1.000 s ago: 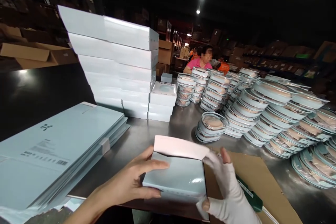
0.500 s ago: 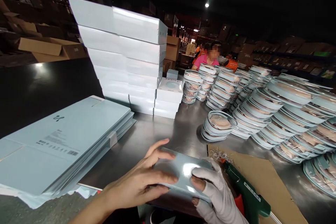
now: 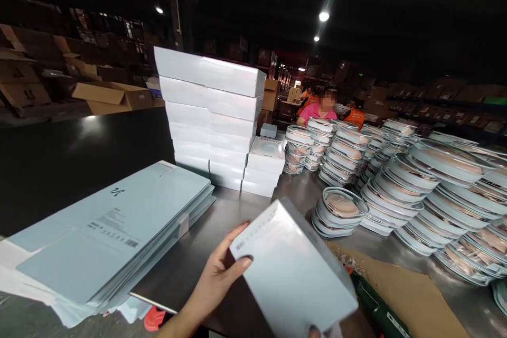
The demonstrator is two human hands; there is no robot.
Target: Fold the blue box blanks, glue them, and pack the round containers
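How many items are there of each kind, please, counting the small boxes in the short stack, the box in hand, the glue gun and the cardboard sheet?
Small boxes in the short stack: 3
Closed box held by the left hand: 1
Green glue gun: 1
Cardboard sheet: 1
Total: 6

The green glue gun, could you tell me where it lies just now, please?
Head view, lower right: the green glue gun lies on the cardboard sheet, partly hidden behind the held pale-blue box.
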